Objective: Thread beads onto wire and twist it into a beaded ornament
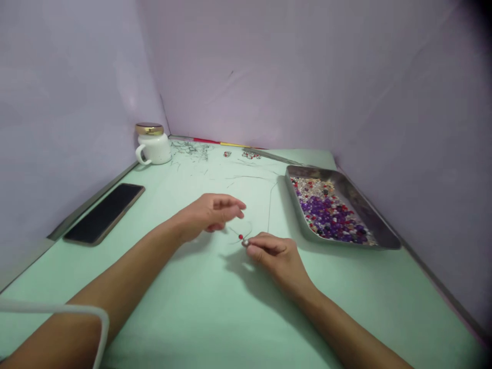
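My right hand (280, 260) pinches a small beaded wire piece (246, 243) between thumb and fingertips, above the green tabletop. A red bead (241, 237) sits beside a pale, shiny bead, and thin wire ends curl out around them. My left hand (209, 212) hovers to the left of the piece, fingers apart, and nothing shows in its grasp. A long thin wire (269, 205) rises from near my right hand toward the tray.
On the right stands a metal tray (348, 244) of mixed beads. A phone (105, 214) and a lidded white mug (154, 148) are at left. Wire scraps (190, 149), finished-looking bead pieces (251, 155) and long wires (272, 156) lie at the back. A white cable (57, 308) crosses in front.
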The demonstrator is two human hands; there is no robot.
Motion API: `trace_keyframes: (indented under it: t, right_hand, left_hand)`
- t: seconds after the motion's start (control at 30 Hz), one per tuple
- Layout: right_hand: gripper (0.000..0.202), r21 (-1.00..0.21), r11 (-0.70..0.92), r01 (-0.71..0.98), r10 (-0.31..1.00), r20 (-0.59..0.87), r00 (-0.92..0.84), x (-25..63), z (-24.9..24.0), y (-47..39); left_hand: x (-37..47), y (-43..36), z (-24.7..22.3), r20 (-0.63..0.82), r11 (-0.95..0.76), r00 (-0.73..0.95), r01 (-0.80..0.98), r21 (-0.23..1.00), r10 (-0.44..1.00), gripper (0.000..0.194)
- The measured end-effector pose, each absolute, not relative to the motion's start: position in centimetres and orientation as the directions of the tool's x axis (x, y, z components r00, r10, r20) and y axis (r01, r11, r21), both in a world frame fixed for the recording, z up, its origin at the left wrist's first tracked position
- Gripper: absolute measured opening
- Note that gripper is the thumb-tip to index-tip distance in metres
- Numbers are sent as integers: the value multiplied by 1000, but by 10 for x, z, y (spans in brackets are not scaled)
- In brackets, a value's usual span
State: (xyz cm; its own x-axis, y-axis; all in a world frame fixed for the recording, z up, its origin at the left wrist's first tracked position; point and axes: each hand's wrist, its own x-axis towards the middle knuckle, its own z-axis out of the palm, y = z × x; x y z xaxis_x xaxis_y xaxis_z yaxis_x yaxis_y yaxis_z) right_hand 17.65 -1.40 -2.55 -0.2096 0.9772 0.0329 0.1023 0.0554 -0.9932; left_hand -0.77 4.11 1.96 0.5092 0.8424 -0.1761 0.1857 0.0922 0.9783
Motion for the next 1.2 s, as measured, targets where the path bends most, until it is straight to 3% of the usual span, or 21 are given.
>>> trace_keyframes:
  t: [0.13,0.23,0.43,0.6,0.8,0.9,1.1,1.2]
  right_hand:
    - [11,-997,61,57,998,60,-7,178,-27,-9]
    - [13,-999,30,25,999,30,-20,179,-27,-8]
    - [16,-999,-40,3,991,-40,-125,176,-25,-11]
    - [21,-996,-81,-41,976,-71,-204,177,-26,-11]
    - [28,-986,-137,-92,942,-101,-319,180,-28,-10]
    - [23,-992,-115,-48,952,-96,-292,178,-26,-10]
    - [17,-984,-144,-108,986,-134,-101,175,-26,-10]
    - [15,-981,-144,-130,987,-132,-90,175,-28,-8]
  left_hand:
    - [2,40,12,-219,166,335,179,970,917,34]
    - [14,30,10,-240,166,303,251,954,922,26]
    - [27,17,20,-142,53,245,336,940,959,13]
    - [24,20,20,-104,2,289,332,943,952,14]
    - [22,20,16,-103,26,468,169,985,878,11]
    - [22,20,15,-112,14,511,192,981,852,12]
    - [24,20,13,-161,63,318,297,953,934,24]
    - [27,18,13,-203,115,305,283,952,931,13]
